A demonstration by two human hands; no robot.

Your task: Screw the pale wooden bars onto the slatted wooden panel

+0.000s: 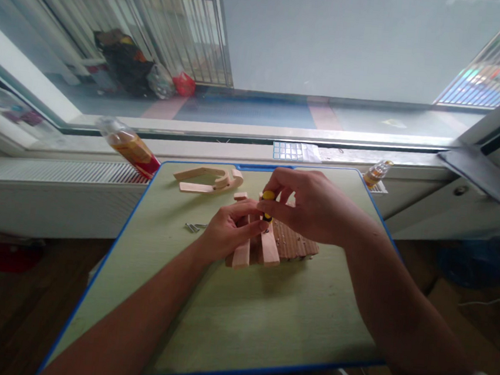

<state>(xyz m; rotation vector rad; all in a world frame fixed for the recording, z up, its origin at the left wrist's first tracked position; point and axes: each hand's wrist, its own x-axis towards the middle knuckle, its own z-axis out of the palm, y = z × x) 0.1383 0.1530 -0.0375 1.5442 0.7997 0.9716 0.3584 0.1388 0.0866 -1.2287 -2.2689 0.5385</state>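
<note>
My right hand is closed around the yellow handle of a small screwdriver, which points down at a pale wooden strip. My left hand lies over the wood just left of it, fingers bent around the lower part of the screwdriver and the strips. A second pale strip runs alongside under that hand. Both strips rest on a brown ridged board dotted with small screws or holes. The screwdriver's tip and the left fingertips' exact grip are partly hidden.
Curved pale wooden pieces lie at the back left of the green table. Several metal screws lie left of my left hand. Bottles stand beyond the table's corners, one on the left and one on the right.
</note>
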